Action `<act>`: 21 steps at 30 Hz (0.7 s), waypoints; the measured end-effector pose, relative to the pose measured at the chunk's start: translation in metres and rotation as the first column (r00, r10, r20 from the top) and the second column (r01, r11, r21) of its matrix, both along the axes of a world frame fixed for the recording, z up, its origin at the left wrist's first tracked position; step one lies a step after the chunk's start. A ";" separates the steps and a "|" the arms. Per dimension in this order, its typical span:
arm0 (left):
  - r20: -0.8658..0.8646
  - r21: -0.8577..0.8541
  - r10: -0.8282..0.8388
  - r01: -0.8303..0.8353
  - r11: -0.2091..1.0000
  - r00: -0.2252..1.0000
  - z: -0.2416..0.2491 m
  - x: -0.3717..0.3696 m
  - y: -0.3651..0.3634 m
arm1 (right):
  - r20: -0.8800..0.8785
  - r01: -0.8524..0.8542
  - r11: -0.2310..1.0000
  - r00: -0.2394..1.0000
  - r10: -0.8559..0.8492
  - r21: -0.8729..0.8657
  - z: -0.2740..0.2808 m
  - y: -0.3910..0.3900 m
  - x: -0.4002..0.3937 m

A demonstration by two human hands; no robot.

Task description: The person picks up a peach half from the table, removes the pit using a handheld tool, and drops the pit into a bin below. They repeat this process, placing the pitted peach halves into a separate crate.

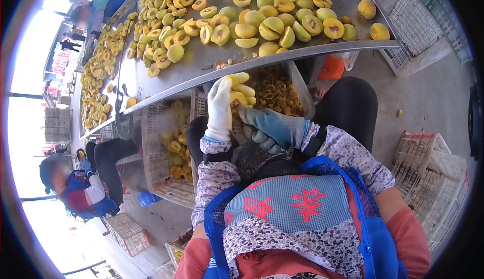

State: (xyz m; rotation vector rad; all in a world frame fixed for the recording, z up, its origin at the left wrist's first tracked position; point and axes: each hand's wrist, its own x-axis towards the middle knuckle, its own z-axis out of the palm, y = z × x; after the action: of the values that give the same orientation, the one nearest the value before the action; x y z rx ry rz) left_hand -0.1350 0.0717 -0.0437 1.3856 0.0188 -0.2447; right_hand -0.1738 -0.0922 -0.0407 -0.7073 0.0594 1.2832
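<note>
My left hand (224, 100), in a white glove with yellow-coated fingers, is closed around a small yellow fruit piece (237, 97), mostly hidden by the fingers. My right hand (267, 126), in a blue-grey glove, is closed close beside it, its fingertips at the fruit; whatever it grips is hidden. Just beyond both hands runs the edge of a metal table (201, 78). Many halved yellow-green fruits (220, 35) lie on it. Below the edge, a bin (301, 90) holds pits and scraps (275, 90).
A crate (151, 148) with fruit halves (176, 137) stands left of my legs. Stacked crates (428, 183) are at the right. A co-worker (83, 190) sits at the left; another person (98, 9) is at the upper left. An orange bag (331, 68) hangs under the table.
</note>
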 end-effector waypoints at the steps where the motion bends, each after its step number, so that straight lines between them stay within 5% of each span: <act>1: -0.015 0.111 -0.062 0.063 0.992 0.998 0.000 0.002 0.001 | 0.150 0.051 0.962 0.989 -0.011 -0.267 0.008 0.002 -0.004; 2: -0.019 0.165 -0.053 0.055 0.985 0.998 0.000 0.001 0.000 | 0.294 0.138 0.854 0.956 0.018 -0.502 0.017 0.003 -0.006; 6: 0.019 0.131 -0.051 0.048 0.990 0.999 -0.003 -0.002 -0.001 | 0.302 0.137 0.886 0.953 0.004 -0.443 -0.005 0.002 -0.005; 8: -0.001 -0.039 0.075 -0.075 0.996 0.997 -0.002 -0.005 -0.007 | 0.077 0.036 0.993 0.997 -0.028 -0.112 -0.012 -0.002 0.001; 11: 0.012 -0.093 0.238 -0.236 0.967 0.971 -0.001 -0.010 -0.022 | 0.218 0.098 0.953 0.975 -0.034 -0.288 -0.003 -0.001 0.000; 14: -0.001 -0.001 0.152 -0.152 0.988 0.988 -0.010 -0.007 -0.013 | 0.467 0.223 0.840 0.883 0.040 -0.494 -0.001 0.004 -0.006; 18: -0.125 -0.027 0.032 -0.035 0.999 0.992 -0.003 -0.006 -0.009 | 0.341 0.125 0.881 0.939 0.043 -0.457 -0.017 0.000 0.002; 19: -0.172 -0.077 -0.005 -0.008 0.997 0.985 0.000 -0.007 -0.009 | 0.059 -0.102 0.991 0.992 0.107 -0.084 -0.039 -0.001 0.010; 20: -0.171 -0.078 -0.003 -0.010 0.997 0.985 0.002 -0.008 -0.010 | -0.178 -0.203 0.915 0.944 0.277 0.349 -0.038 -0.001 0.013; 21: -0.140 -0.142 -0.044 0.024 0.990 0.989 0.004 -0.009 -0.011 | -0.176 -0.205 0.915 0.944 0.278 0.348 -0.036 -0.001 0.012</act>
State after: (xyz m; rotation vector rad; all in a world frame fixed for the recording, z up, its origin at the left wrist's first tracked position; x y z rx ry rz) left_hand -0.1436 0.0610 -0.0397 1.2269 0.0955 -0.3668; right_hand -0.1620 -0.0936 -0.0769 -0.2881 -0.0604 1.5645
